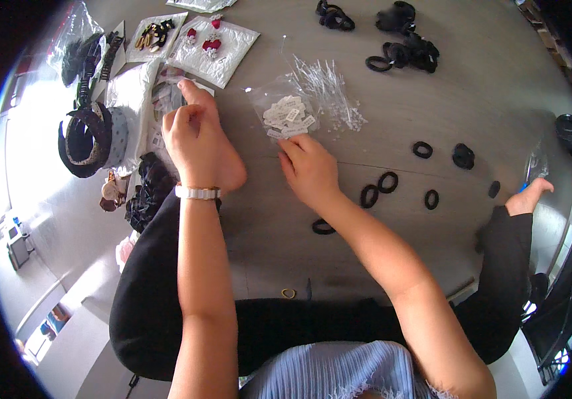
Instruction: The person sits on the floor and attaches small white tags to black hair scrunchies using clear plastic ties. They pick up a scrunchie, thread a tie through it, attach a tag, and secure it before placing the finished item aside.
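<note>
My left hand, with a white and metal bracelet at the wrist, is raised in front of my bare left foot. Its fingers are curled together, and whatever they might hold is hidden. At the near edge of a clear plastic bag, my right hand has its bent fingertips against a pile of small white tags. Its fingers are drawn in, and I cannot see whether a tag is between them. Beside the tags lies a loose bundle of thin clear plastic tag fasteners.
Several black hair ties are scattered right of my right hand. Black hair tie bunches lie farther back. On the left are headbands, a watch and white packets with red jewelled ornaments. My right foot rests far right.
</note>
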{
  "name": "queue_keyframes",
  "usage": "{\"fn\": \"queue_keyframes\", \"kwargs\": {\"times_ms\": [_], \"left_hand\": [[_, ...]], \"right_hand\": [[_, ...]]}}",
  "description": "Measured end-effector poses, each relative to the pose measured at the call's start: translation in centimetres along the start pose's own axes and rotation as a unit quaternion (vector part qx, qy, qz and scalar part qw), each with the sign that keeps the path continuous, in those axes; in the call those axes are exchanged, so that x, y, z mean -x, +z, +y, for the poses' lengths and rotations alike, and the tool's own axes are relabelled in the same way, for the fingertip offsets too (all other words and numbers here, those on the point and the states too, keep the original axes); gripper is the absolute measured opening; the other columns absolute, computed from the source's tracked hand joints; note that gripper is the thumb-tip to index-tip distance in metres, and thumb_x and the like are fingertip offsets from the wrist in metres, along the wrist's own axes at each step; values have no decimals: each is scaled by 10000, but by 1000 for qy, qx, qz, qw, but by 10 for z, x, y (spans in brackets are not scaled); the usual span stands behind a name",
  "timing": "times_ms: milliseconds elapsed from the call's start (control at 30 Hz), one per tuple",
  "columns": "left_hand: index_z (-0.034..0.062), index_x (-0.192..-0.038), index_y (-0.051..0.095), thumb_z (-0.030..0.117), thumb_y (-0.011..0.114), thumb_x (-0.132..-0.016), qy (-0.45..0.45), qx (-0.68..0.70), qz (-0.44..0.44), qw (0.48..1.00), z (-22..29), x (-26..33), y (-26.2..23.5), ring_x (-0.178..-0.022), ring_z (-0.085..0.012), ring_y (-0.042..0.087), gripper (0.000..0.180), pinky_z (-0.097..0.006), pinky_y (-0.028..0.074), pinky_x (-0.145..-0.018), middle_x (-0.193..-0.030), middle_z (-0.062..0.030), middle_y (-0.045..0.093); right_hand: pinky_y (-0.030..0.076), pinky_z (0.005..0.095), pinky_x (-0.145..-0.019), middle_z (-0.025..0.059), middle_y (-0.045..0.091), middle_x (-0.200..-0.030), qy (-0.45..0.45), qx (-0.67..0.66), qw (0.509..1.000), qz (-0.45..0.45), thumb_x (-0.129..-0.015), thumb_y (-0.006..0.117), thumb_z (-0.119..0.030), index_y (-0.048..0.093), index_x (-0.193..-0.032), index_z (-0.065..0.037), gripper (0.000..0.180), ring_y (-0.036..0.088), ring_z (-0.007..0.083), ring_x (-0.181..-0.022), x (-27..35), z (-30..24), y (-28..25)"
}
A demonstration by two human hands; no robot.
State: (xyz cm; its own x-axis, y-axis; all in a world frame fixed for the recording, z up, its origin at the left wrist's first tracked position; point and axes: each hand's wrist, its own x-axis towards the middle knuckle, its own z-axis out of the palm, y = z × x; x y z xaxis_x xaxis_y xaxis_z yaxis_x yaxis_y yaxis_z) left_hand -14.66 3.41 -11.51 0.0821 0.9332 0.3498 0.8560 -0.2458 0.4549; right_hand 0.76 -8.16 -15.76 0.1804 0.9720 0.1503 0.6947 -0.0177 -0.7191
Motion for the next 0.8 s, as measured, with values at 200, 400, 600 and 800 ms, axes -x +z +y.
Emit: {"fn": "queue_keyframes", "kwargs": {"times_ms": [200,400,600,800], "left_hand": [[55,-795,606,89,571,-702,-34,32,16,999,-4,2,5,-749,-226,540,105,-316,443,-685,-820,-86,529],[53,-764,581,125,609,-700,-5,17,41,999,-7,3,7,-799,-301,504,101,-378,422,-705,-825,-119,530],[58,-759,583,107,613,-718,-15,55,48,997,9,1,8,-727,-292,497,70,-386,408,-658,-726,-123,505],[23,-737,581,88,601,-707,-80,105,50,990,1,2,5,-726,-252,525,74,-342,438,-646,-775,-107,516]], "right_hand": [[500,307,-573,66,510,-875,-64,191,977,-72,-681,602,-103,631,-810,-75,134,524,231,-855,-50,-23,10],[496,300,-524,67,503,-848,-146,229,960,-67,-612,603,-97,605,-679,-75,70,498,228,-864,-63,-25,23],[487,389,-595,165,537,-820,-113,100,981,-118,-713,508,-76,561,-784,-17,107,579,323,-664,-82,-19,34],[488,315,-642,99,518,-842,-220,174,953,-117,-726,515,-114,617,-757,-29,136,512,233,-890,-89,-24,30]]}}
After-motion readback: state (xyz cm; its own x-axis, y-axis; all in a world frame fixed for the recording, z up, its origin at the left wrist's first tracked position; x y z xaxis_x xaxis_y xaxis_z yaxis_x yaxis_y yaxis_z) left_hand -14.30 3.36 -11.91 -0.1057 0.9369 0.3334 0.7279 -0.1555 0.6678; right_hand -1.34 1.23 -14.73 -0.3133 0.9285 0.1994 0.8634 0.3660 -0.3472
